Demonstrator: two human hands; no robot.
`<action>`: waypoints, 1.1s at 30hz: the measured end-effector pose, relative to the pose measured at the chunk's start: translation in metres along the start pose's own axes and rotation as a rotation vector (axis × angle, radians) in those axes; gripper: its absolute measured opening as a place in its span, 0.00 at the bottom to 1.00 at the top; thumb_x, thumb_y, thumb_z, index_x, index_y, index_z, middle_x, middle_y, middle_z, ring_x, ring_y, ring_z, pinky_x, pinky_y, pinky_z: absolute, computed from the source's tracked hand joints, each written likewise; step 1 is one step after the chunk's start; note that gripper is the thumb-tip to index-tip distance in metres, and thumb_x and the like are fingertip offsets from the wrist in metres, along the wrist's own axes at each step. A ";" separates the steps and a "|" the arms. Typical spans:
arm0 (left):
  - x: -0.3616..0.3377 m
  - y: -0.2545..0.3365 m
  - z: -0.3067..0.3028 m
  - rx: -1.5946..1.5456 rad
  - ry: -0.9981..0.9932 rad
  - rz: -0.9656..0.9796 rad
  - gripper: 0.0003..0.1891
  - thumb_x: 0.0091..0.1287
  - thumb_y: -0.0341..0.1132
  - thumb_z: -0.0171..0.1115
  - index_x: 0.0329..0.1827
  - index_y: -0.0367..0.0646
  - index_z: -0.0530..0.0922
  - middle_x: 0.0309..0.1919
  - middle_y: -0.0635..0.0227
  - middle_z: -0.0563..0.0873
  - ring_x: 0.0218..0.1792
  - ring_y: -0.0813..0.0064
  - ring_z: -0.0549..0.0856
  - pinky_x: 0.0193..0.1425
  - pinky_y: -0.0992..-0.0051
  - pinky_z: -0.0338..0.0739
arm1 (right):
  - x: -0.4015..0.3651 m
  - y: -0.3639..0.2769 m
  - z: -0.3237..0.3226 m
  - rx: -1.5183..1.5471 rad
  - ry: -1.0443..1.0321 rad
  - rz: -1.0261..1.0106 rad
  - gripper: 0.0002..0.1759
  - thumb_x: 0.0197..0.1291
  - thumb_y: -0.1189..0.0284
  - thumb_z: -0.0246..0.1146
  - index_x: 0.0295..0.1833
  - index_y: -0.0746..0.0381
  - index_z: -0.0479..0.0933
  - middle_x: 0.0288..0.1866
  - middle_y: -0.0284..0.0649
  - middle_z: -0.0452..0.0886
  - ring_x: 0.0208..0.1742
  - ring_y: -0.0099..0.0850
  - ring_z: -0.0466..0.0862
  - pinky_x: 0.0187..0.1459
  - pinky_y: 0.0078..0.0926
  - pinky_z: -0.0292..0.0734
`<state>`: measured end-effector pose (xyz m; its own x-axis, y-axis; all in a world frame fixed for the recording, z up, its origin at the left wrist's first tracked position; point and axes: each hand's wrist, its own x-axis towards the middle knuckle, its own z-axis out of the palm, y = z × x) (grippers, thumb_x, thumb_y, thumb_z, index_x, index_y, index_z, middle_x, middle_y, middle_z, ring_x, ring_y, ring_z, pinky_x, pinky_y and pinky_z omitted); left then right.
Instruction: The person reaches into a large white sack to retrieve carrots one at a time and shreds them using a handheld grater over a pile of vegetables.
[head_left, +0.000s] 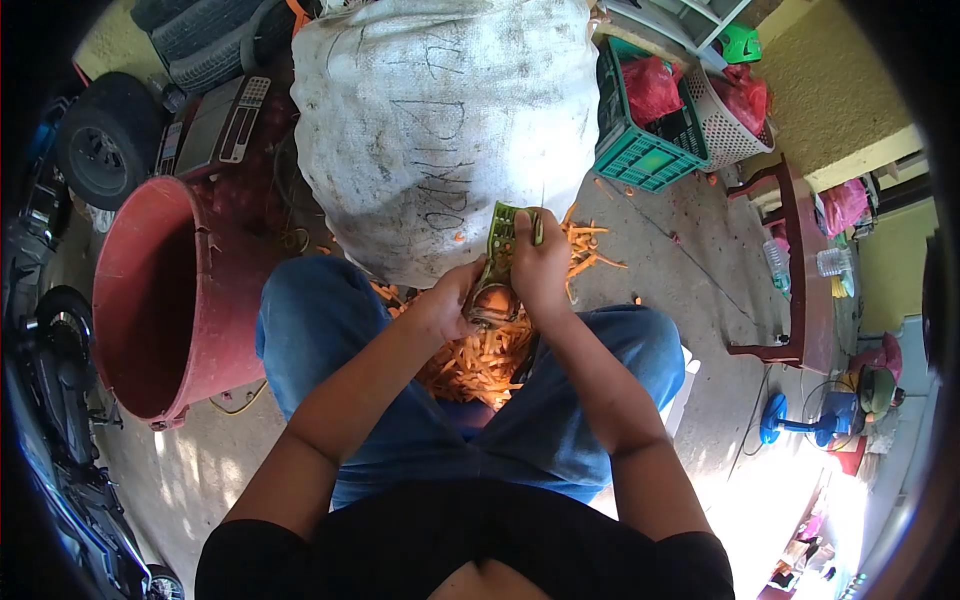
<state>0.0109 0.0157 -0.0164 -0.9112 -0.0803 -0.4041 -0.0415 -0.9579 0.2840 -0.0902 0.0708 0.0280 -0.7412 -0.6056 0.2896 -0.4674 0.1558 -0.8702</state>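
Observation:
Between my knees, my right hand point(540, 262) is closed around a green plastic tool point(502, 232) with slots, its upper end pointing away from me. My left hand point(450, 303) is closed at the tool's lower left side, near a rounded orange-brown piece point(494, 302); its fingertips are partly hidden. Below both hands lies a heap of orange strips point(480, 362). More orange strips point(590, 250) are scattered on the floor to the right. A large white sack point(450, 120) with dark handwriting stands just beyond my hands.
A red barrel point(240, 290) stands open at the left, near a tire point(100, 145) and a scale point(215, 120). At the upper right are a green crate point(650, 155) and a white basket point(728, 135). A dark red wooden frame point(797, 265) stands farther right.

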 end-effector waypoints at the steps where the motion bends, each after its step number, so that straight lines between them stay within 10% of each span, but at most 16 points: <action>1: 0.001 -0.001 -0.004 0.043 -0.052 0.009 0.18 0.65 0.44 0.36 0.45 0.40 0.69 0.35 0.63 0.79 0.33 0.71 0.81 0.37 0.70 0.78 | 0.001 0.001 0.000 0.000 -0.003 0.000 0.10 0.56 0.71 0.52 0.30 0.69 0.70 0.17 0.51 0.71 0.17 0.44 0.73 0.22 0.33 0.66; 10: -0.027 -0.008 0.039 0.460 0.202 -0.130 0.14 0.66 0.39 0.39 0.47 0.39 0.66 0.39 0.62 0.76 0.36 0.76 0.78 0.36 0.76 0.76 | 0.087 0.095 -0.048 -0.357 0.581 0.167 0.10 0.54 0.70 0.54 0.29 0.68 0.72 0.20 0.52 0.74 0.20 0.41 0.75 0.23 0.32 0.67; 18: -0.001 0.002 0.007 0.122 0.233 0.086 0.17 0.67 0.43 0.35 0.44 0.40 0.67 0.32 0.63 0.77 0.31 0.71 0.80 0.35 0.71 0.77 | 0.040 0.035 -0.021 0.153 0.196 0.190 0.12 0.56 0.67 0.54 0.28 0.66 0.71 0.17 0.32 0.71 0.18 0.20 0.66 0.19 0.19 0.59; 23: -0.002 0.001 0.010 0.034 0.204 0.046 0.18 0.67 0.43 0.34 0.43 0.39 0.68 0.28 0.63 0.78 0.28 0.70 0.80 0.33 0.72 0.77 | 0.000 0.008 0.010 0.004 -0.041 -0.007 0.10 0.56 0.70 0.52 0.31 0.67 0.71 0.20 0.49 0.73 0.22 0.35 0.75 0.25 0.31 0.68; 33: -0.020 0.001 0.016 0.275 -0.030 -0.096 0.20 0.65 0.46 0.38 0.42 0.37 0.68 0.27 0.61 0.77 0.25 0.71 0.79 0.28 0.73 0.77 | 0.087 0.094 -0.055 -0.317 0.540 0.141 0.09 0.54 0.71 0.54 0.33 0.67 0.73 0.21 0.46 0.76 0.17 0.36 0.74 0.19 0.29 0.67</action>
<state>0.0229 0.0203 0.0057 -0.9095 0.0190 -0.4153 -0.2337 -0.8496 0.4729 -0.2246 0.0757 -0.0070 -0.9058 -0.0965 0.4126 -0.4058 0.4783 -0.7788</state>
